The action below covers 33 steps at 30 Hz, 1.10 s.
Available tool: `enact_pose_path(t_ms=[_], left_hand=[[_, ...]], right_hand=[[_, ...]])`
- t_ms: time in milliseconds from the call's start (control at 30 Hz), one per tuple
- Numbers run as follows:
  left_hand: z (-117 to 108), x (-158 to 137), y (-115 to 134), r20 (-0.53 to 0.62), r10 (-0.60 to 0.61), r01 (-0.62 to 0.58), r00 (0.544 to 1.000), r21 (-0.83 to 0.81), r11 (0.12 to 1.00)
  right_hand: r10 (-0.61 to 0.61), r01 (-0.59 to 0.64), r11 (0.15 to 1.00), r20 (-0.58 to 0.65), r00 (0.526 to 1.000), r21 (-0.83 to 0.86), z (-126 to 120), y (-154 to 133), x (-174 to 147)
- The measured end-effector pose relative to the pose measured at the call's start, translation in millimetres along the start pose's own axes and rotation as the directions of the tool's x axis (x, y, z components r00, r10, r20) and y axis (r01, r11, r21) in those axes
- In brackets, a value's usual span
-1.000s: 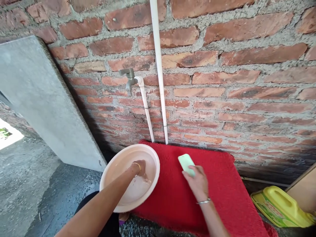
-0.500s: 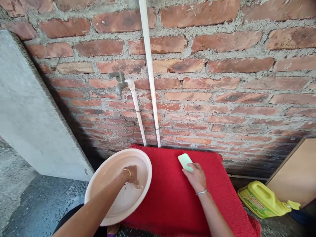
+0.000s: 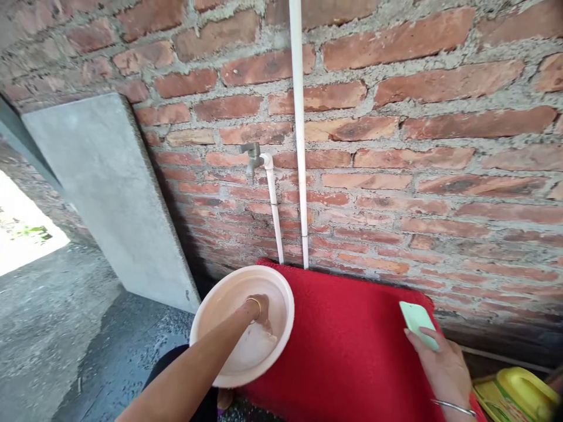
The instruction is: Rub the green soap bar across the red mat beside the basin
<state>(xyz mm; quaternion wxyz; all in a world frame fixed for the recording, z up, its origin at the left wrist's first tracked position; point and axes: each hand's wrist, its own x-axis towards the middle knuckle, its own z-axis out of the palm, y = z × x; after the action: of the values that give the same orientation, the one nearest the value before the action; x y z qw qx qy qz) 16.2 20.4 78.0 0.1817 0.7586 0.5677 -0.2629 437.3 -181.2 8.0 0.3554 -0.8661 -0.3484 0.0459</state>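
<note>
My left hand reaches down into a pale pink basin, with its fingers in shallow clear water. Their pose is hard to make out. On the right, my right hand is closed around a pale green scrub brush, flat and oblong, with its bristles hidden. The brush is over the far right part of a red cloth; whether it touches the cloth cannot be seen. This cloth lies spread over a low flat surface, and the basin overlaps its left side.
A grey tap on a white pipe stands before the brick wall, beside a taller white pipe. A grey slab leans at the left. At lower right lies a yellow jug. The floor looks wet.
The view has turned left, so everything sits farther right. My right hand has moved the brush rightward across the cloth, towards its far right edge. My left hand stays in the basin.
</note>
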Motion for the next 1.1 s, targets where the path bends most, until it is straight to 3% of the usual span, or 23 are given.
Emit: enact_pose_path(t_ms=[100, 200, 267, 367, 500, 833, 967, 1100], left_hand=[[5, 9, -3, -0.007, -0.005, 0.005, 1.000, -0.009, 1.000], [10, 15, -5, -0.035, -0.013, 0.012, 0.999, -0.010, 1.000], [12, 16, -6, -0.048, -0.002, 0.002, 0.999, -0.006, 1.000], [14, 16, -6, -0.057, 0.018, -0.018, 0.998, 0.001, 1.000], [17, 19, -5, -0.045, 0.016, -0.016, 0.999, 0.021, 1.000], [24, 26, -4, -0.084, 0.004, -0.008, 0.996, -0.053, 0.999], [25, 24, -6, -0.108, 0.015, -0.021, 0.994, -0.059, 0.998], [25, 24, -7, -0.125, 0.003, -0.016, 0.992, -0.096, 0.995]], right_hand=[[-0.029, 0.024, 0.999, 0.141, 0.990, 0.033, 41, -66, -14], [-0.219, 0.206, 0.976, 0.251, 0.943, 0.077, 83, -132, -32], [-0.336, 0.328, 0.941, 0.316, 0.887, 0.079, 107, -171, -43], [-0.435, 0.454, 0.889, 0.407, 0.803, 0.055, 135, -217, -52], [-0.473, 0.505, 0.862, 0.444, 0.761, 0.053, 160, -256, -49], [-0.469, 0.564, 0.826, 0.553, 0.688, -0.002, 194, -304, -24], [-0.404, 0.536, 0.842, 0.583, 0.705, -0.065, 190, -294, -18], [-0.355, 0.507, 0.854, 0.581, 0.733, -0.118, 172, -266, -12]])
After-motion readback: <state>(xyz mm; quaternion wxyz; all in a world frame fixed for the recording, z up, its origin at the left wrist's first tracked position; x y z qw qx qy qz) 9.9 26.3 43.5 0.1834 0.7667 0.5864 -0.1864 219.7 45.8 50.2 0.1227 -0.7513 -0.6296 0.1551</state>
